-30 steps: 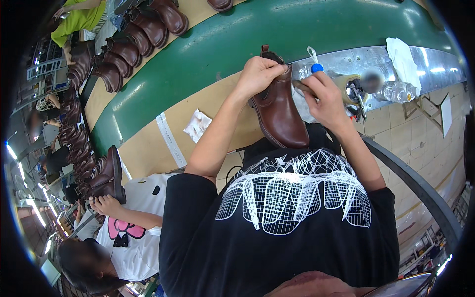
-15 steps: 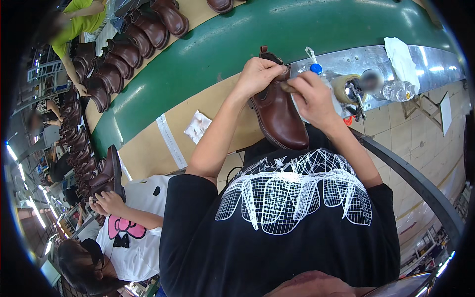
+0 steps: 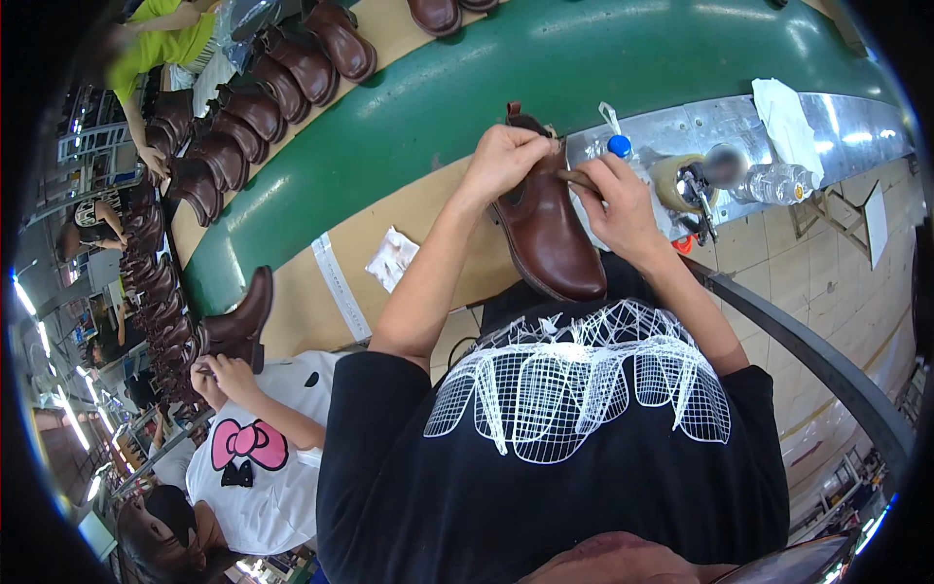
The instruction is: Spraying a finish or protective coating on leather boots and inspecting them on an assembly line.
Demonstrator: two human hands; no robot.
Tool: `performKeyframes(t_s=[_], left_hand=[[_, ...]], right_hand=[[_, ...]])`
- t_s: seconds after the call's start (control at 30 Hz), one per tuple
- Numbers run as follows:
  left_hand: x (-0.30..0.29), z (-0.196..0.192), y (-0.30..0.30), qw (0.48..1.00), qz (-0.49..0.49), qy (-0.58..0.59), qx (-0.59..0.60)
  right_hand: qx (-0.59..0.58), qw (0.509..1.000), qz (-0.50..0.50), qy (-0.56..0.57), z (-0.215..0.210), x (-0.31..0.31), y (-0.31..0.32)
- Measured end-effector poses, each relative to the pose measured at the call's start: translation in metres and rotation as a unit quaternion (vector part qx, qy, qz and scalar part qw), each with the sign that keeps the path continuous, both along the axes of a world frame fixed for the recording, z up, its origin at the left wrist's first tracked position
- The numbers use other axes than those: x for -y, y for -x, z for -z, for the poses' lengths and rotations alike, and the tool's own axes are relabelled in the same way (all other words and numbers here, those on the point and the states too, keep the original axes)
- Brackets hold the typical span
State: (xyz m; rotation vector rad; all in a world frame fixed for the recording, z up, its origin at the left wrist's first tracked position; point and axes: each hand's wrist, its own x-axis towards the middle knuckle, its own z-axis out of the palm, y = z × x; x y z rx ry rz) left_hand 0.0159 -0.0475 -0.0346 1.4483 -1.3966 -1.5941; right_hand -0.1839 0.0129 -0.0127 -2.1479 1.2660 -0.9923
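Note:
A glossy dark brown ankle boot lies at the bench edge before me, its toe toward my body and its pull tab pointing away. My left hand pinches the upper rim of its shaft, the fingertips closed on the leather. Against the right side of the shaft, my right hand grips a small brownish piece between thumb and fingers. Whether that piece is a cloth, a pad or a tool cannot be made out. The boot's sole is mostly hidden.
A bottle with a blue cap, a tan round container with tools and a clear bottle stand on the metal strip at right. A stained white cloth lies left. Boots line the green belt. A co-worker holds another boot.
My right hand has shifted slightly at the boot's shaft, while my left keeps its pinch. The co-worker at left has turned their boot over. The boots on the belt sit slightly farther right.

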Motion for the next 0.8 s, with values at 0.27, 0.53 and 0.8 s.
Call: performKeyframes(t_s=[0.27, 0.53, 0.8], left_hand=[[-0.021, 0.029, 0.003, 0.987, -0.061, 0.080, -0.129], [-0.053, 0.027, 0.001, 0.914, -0.272, 0.204, -0.220], [-0.159, 0.101, -0.033, 0.896, -0.224, -0.270, -0.274]], right_hand=[[-0.069, 0.976, 0.105, -0.177, 0.057, -0.030, 0.044], [-0.155, 0.983, 0.085, 0.051, 0.038, -0.037, 0.031], [0.123, 0.926, -0.003, -0.356, 0.031, -0.054, 0.020]])
